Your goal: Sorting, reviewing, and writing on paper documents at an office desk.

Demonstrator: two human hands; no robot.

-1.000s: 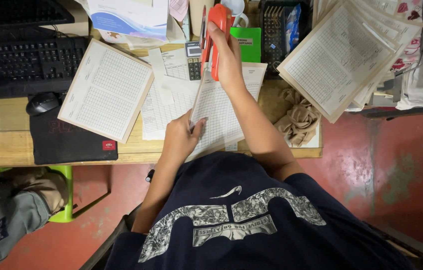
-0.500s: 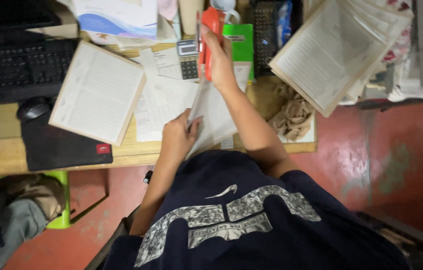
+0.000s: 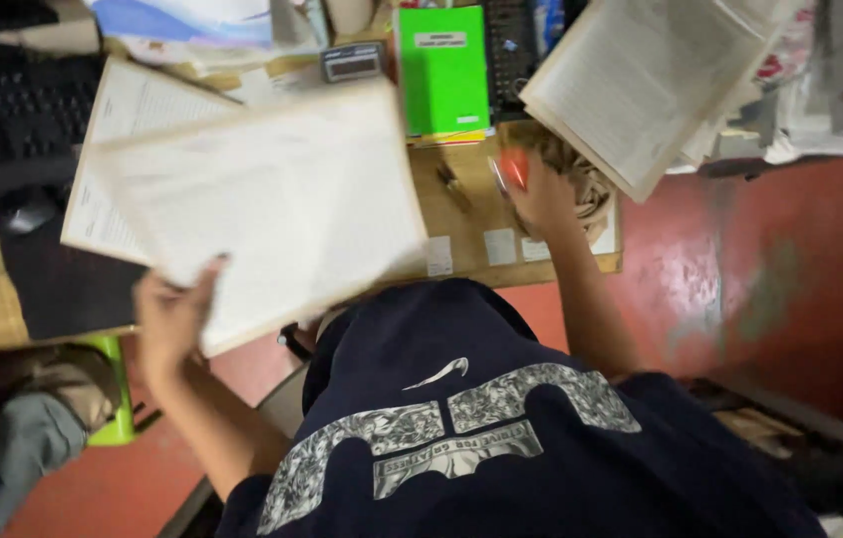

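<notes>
Left hand (image 3: 170, 314) is raised out to the side, its grip closed; right hand (image 3: 541, 194) reaches forward, fingers curled.

Desk (image 3: 461, 204) runs across top of view, person seated before it. Sheaf of forms (image 3: 272, 204) is held up over desk centre-left by left hand (image 3: 174, 314) at its near-left corner; it overlaps another form sheet (image 3: 123, 149) to its left. Keyboard (image 3: 3, 110) at far left, mouse (image 3: 18, 211) just before it, on mouse pad (image 3: 63, 284). Calculator (image 3: 352, 62) behind sheaf. Notebook (image 3: 441, 72) right of calculator. Right hand (image 3: 541, 194) on desk's right part, at stapler (image 3: 511, 169), beside cloth (image 3: 581, 179). Stack of forms (image 3: 641, 85) overhangs far right. Bag (image 3: 23, 418) on floor, lower left.
</notes>
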